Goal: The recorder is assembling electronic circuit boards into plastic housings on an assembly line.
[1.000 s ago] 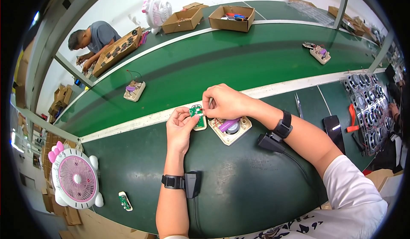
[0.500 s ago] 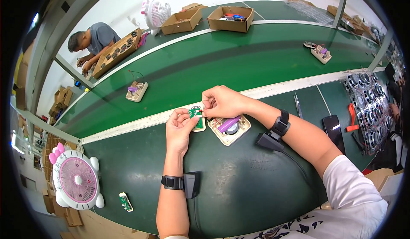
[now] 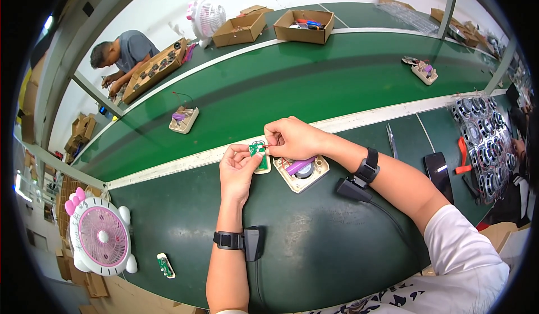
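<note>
Between thumb and fingers, my left hand [image 3: 237, 172] grips a green circuit board [image 3: 257, 147] on a small cream panel. My right hand [image 3: 297, 138] is closed in a pinch at the board's right edge, on a thin red wire whose end the fingers hide. Just below that hand, an open cream housing [image 3: 298, 188] lies on the dark green bench. Inside it are a purple cylindrical battery [image 3: 300, 166] and a round speaker [image 3: 306, 172]. Another panel with a circuit board [image 3: 165, 265] rests at the bench's lower left.
Beyond a white rail, a green conveyor [image 3: 252, 98] carries one open housing [image 3: 184, 124] at left and another [image 3: 425, 77] at right. Tweezers [image 3: 391, 141], a phone [image 3: 438, 173] and several speakers [image 3: 483, 140] lie rightward. A pink-white fan [image 3: 103, 236] stands left; a person [image 3: 132, 47] works far left.
Both housings on the conveyor have shifted slightly to the right. My right hand has dipped a little at the board, still pinching. My left hand keeps its grip.
</note>
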`<action>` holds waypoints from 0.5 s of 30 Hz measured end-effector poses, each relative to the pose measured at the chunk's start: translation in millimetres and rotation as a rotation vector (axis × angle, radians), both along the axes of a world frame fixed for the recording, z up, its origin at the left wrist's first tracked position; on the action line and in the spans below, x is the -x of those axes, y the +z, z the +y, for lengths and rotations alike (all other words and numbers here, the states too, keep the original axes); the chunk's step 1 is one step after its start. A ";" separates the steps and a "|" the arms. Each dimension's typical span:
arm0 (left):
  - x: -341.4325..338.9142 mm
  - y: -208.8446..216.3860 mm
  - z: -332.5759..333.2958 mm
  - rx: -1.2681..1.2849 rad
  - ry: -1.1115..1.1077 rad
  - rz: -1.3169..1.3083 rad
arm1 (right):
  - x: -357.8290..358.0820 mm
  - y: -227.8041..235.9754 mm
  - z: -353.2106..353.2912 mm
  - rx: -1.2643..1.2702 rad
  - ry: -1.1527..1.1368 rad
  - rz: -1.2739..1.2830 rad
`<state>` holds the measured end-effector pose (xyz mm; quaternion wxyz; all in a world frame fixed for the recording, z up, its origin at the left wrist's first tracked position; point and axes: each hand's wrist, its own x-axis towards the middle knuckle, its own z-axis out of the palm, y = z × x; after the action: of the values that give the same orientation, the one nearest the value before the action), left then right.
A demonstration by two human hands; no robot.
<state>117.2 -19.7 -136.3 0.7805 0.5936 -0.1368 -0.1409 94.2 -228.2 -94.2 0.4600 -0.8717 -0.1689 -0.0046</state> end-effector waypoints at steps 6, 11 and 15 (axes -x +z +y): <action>1.0 3.5 -3.2 0.013 -0.031 0.013 | 2.2 6.8 -1.7 0.015 -0.047 -0.011; -0.7 1.0 -1.0 -0.003 0.032 -0.002 | 22.5 58.5 -3.1 0.299 0.001 -0.081; 0.7 -0.7 -4.3 -0.031 0.085 -0.033 | 50.8 76.3 0.0 0.702 0.107 -0.085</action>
<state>116.5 -23.9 -136.9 0.7740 0.6133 -0.1221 -0.0996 43.4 -228.2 -17.9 0.1246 -0.9656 -0.2243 0.0415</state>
